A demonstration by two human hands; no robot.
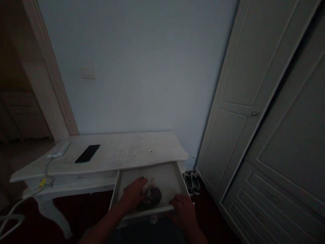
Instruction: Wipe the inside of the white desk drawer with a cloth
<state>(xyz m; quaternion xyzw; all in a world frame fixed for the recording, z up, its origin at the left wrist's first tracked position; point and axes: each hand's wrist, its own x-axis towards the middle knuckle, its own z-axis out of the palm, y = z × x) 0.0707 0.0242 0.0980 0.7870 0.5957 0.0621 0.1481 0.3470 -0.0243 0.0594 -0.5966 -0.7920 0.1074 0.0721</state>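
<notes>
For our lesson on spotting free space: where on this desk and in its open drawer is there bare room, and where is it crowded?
The desk top is bare from the phone to its right end. The drawer is bare at the back, toward the desk. Crowded: the top's left end, with a power strip and phone, and the drawer's front, with the left hand, dark bundle and right hand.

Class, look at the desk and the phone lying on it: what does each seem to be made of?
Desk: probably painted wood, matte white, with scuffed, marked top and carved leg. Phone: likely glass-fronted, since its black face looks smooth and glossy.
</notes>
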